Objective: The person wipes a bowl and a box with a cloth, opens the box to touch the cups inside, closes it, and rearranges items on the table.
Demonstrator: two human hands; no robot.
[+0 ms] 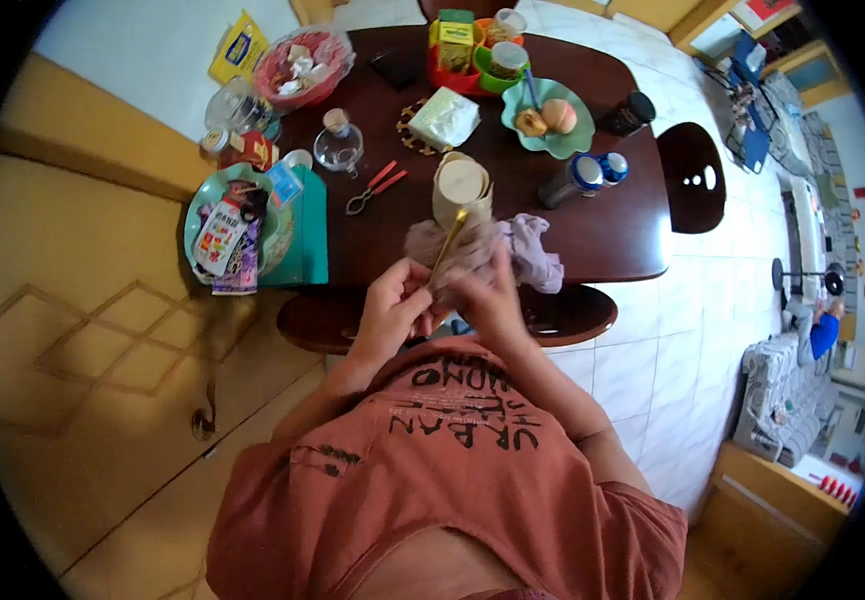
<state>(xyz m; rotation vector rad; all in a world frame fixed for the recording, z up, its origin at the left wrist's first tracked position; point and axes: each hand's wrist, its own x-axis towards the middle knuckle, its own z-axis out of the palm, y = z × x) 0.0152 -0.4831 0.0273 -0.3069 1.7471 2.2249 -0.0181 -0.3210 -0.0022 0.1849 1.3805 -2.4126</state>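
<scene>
A thin gold-coloured stick (pixel 452 242) points up and away from me between my hands. My left hand (pixel 390 309) is closed in a pinch at its lower end. Close against it on the right is my right hand (pixel 496 308), with a finger raised; blur hides whether it grips anything. Crumpled mauve, sheer-looking cloth (pixel 533 252) lies at the table edge just beyond both hands, partly covered by the right one. Behind the cloth stands a roll of cream-coloured strip material (pixel 462 181).
Red-handled pliers (pixel 378 188) and a glass jug (pixel 339 150) lie left of the roll. A green dish (pixel 549 118) with fruit, dark bottles (pixel 571 180) and a tissue pack (pixel 446 119) occupy the dark table (pixel 613 240). A chair (pixel 573 316) stands beneath its edge.
</scene>
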